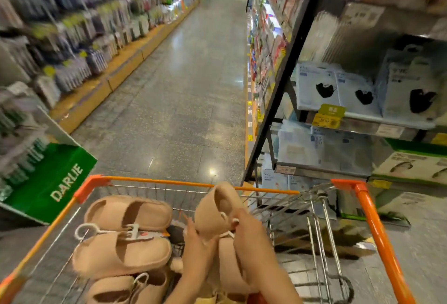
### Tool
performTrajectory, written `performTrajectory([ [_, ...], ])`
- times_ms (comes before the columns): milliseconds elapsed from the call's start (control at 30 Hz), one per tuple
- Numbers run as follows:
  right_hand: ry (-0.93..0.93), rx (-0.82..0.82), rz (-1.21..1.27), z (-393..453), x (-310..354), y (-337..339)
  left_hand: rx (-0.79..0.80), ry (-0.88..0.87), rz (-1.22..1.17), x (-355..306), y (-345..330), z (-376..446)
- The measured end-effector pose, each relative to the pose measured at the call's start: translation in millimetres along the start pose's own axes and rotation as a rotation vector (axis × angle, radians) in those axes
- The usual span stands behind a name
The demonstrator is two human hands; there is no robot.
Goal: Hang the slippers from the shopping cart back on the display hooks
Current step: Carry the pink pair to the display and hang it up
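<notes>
A person stands behind an orange-railed wire cart (367, 207) in a store aisle, both hands working on one pair of beige slippers (217, 209) raised above the basket. The left hand (197, 243) cups the pair from the left, fingers curled against the foam. The right hand (249, 233) is closed on the pair from the right, thumb and fingertips pinched at the white hanger (229, 226) that joins the two slippers. One slipper of the held pair points up over the cart's front rail; the other hangs down between the forearms.

More slippers remain in the cart. A second pair (125, 233) lies at the left of the basket, one slipper above the other, clipped together by a white hook (84, 230) with a small tag. Below it, at the picture's lower edge, a third pair (125, 289) is partly cut off.

To the left of the cart stands a green DARLIE box (52, 178) under blurred shelves of packaged goods. To the right, a dark metal rack (287, 74) carries pale boxes of face masks (338, 88) with yellow price tags. The grey speckled floor (181, 86) runs away between the shelves. Motion blur softens most of the shelving, so what hangs on the left wall is probably small packaged items, though that cannot be told for sure.
</notes>
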State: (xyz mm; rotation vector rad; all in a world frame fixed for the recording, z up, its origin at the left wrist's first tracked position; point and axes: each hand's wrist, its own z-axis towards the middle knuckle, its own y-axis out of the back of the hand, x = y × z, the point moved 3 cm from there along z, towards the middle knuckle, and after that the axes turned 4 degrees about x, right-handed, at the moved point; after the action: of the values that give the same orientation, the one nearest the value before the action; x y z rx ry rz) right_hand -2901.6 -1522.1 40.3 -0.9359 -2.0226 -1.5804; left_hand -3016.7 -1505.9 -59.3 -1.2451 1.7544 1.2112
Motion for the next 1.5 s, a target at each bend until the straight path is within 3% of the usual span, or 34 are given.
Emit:
performTrajectory([
  [67, 0.187, 0.045, -0.134, -9.0, 46.6, 7.2, -0.143, -0.115, 0.022, -9.7, 35.9, -17.1],
  [133, 0.350, 0.110, -0.223, -15.4, 92.9, 5.9, -0.387, -0.196, 0.221, -18.6, 80.6, -39.4],
  [200, 0.479, 0.179, -0.250, -25.5, 139.1, -3.2, -0.617, -0.308, 0.388, -34.5, 130.6, -71.2],
  [300, 0.717, 0.263, -0.242, -52.8, 212.2, -26.3, -0.828, -0.521, 0.590, -50.3, 205.5, -121.1],
  [467, 1.038, 0.431, -0.157, -126.3, 326.5, -81.4, -1.082, -0.516, 0.848, -33.5, 316.1, -211.6],
  [667, 1.300, 0.652, 0.043, -270.8, 440.6, -173.8, -1.443, -0.303, 0.951, 13.9, 440.6, -367.4],
  [767, 1.480, 0.660, 0.031, -337.7, 476.9, -217.4, -1.637, -0.179, 0.976, 29.1, 472.8, -440.9],
  [867, 1.562, 0.814, 0.105, -405.7, 497.8, -250.9, -1.795, 0.002, 1.043, 39.0, 485.4, -515.9],
  [1133, 1.737, 1.565, 0.270, -574.9, 496.2, -283.0, -2.134, 0.452, 1.090, 52.5, 445.5, -677.5],
  [1267, 2.013, 1.639, 0.342, -625.5, 488.1, -287.6, -2.181, 0.776, 1.171, 51.2, 408.3, -714.1],
  [1400, 2.074, 1.854, 0.420, -660.9, 478.0, -290.3, -2.238, 1.051, 1.178, 40.7, 378.0, -723.1],
  [1500, 1.985, 2.070, 0.395, -667.8, 470.3, -295.2, -2.217, 1.211, 1.166, 39.4, 369.6, -716.9],
])
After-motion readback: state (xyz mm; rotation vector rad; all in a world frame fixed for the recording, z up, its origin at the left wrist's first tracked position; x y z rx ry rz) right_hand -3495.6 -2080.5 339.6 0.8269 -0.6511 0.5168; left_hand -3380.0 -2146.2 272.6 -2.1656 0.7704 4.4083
